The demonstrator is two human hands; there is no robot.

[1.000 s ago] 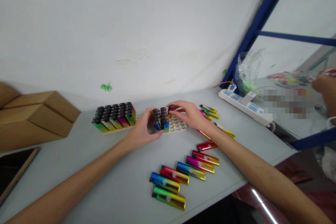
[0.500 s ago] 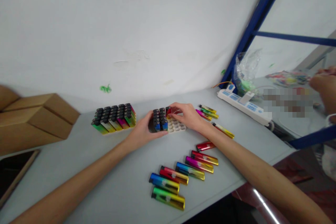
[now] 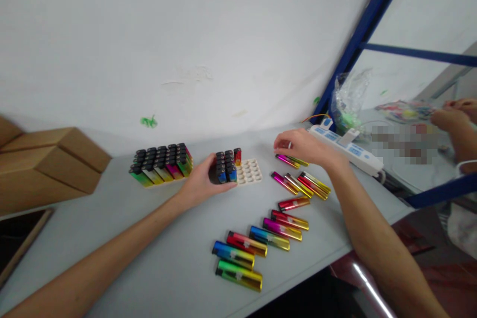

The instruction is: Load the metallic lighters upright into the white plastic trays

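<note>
My left hand is wrapped round the left end of a white holed tray, gripping a block of upright lighters with black tops. One red lighter stands in the tray just right of that block, at the back. The tray's right part shows bare round holes. My right hand hovers over the far right of the table, its fingers curved downward and apart. Just below it lie a magenta lighter and a partly covered yellow-green one. No lighter is visible between its fingers.
A full tray of upright lighters stands at left, near cardboard boxes. Loose lighters, among them a green one, lie in a curved row at right. A power strip borders the table; another person's hands are beyond.
My right hand has left the tray and moved right to the far loose lighters. The red lighter it was touching now stands alone in the tray. My left hand keeps its hold.
</note>
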